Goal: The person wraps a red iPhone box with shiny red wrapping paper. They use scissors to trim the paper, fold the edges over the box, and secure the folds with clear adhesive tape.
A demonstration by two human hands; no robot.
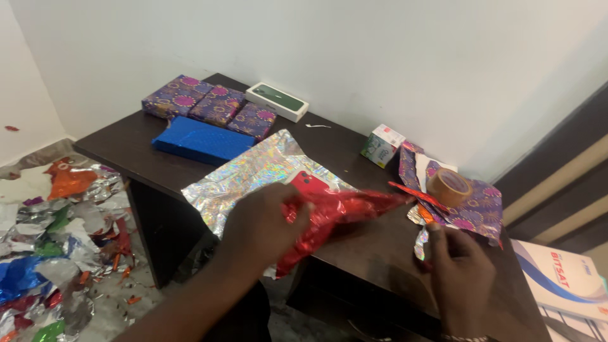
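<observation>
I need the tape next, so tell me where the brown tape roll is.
In the head view the brown tape roll lies at the right of the dark table, on purple patterned wrapping paper, just above the right hand.

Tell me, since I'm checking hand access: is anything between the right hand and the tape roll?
Nothing visible. The right hand is just below the brown tape roll, which lies exposed on purple patterned paper. The left hand holds red foil.

We see bare worktop (354, 253) between our two hands, open for passing. Behind it the silver foil sheet (253, 174) and wrapped boxes (209, 104) block the left, while the tape roll (448, 187) and patterned paper (478, 212) crowd the right.
</observation>
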